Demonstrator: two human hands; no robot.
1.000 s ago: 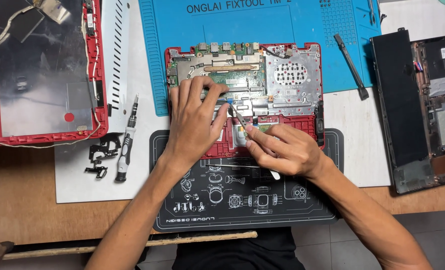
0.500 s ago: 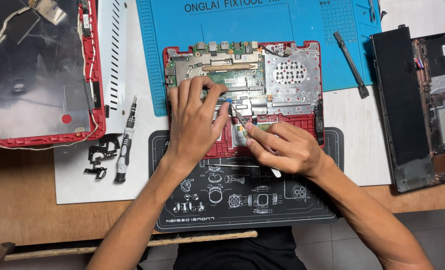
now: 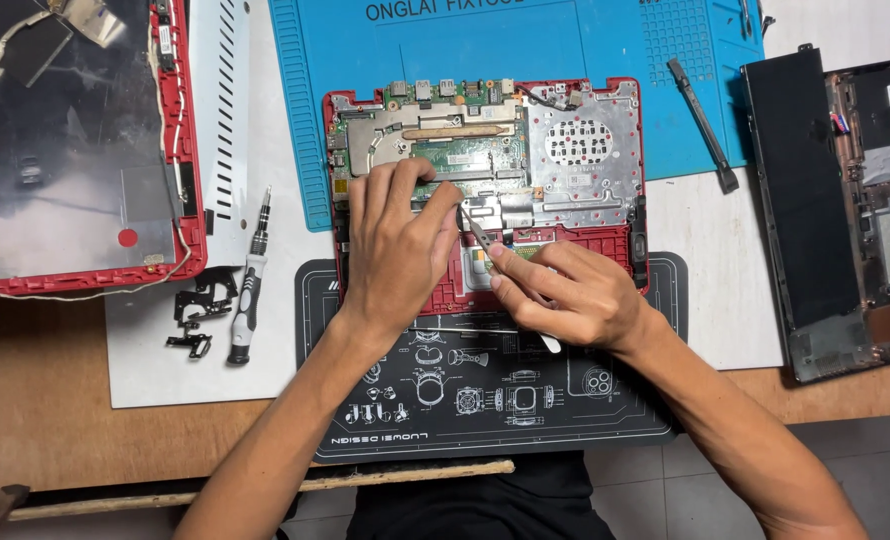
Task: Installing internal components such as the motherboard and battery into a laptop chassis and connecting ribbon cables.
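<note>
Left hand [image 3: 397,250] lies flat and spread on the opened red laptop base [image 3: 485,190], holding nothing, while right hand [image 3: 565,295] pinches tweezers [image 3: 477,232] at the board's middle.

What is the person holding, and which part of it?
The right hand pinches metal tweezers around their middle. The left hand holds nothing; it rests flat on the opened red laptop.

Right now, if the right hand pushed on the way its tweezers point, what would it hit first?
The right hand aims its tweezers up and left. First in that line are the left hand's fingertips, resting on the laptop board. The tip looks almost against them, though depth is unclear.
</note>
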